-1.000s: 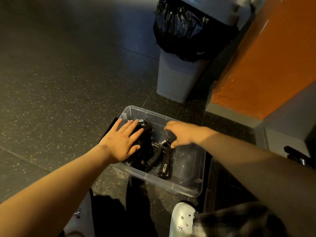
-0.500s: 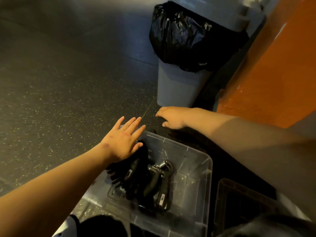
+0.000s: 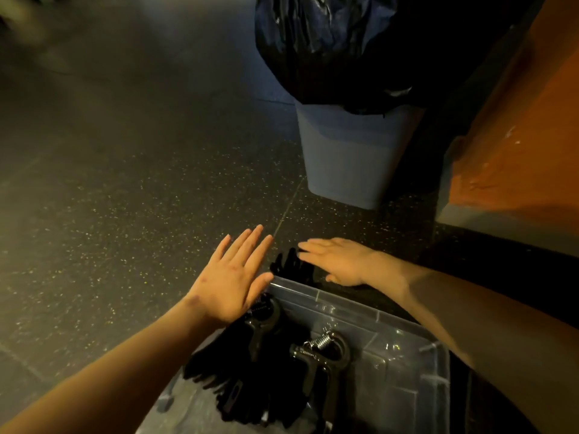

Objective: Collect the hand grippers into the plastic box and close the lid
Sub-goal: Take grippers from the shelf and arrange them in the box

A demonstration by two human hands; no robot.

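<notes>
A clear plastic box (image 3: 401, 355) stands open on the dark floor at the bottom of the head view. Black hand grippers (image 3: 319, 361) with metal springs lie in its left half. My left hand (image 3: 232, 277) hovers flat, fingers straight, over the box's far left corner and holds nothing. My right hand (image 3: 338, 261) reaches past the far rim, fingers straight, toward a dark shape (image 3: 289, 264) on the floor; I cannot tell whether that is a thing or a shadow. No lid is in view.
A grey waste bin (image 3: 347, 158) with a black bag (image 3: 319, 48) stands just beyond the box. An orange block (image 3: 517, 136) with a grey base rises at the right. Speckled dark floor (image 3: 109, 183) stretches to the left.
The view has tilted up and the box has slid lower in the frame. My right hand left the box and now reaches over its far rim. My left hand stays flat near the far left corner.
</notes>
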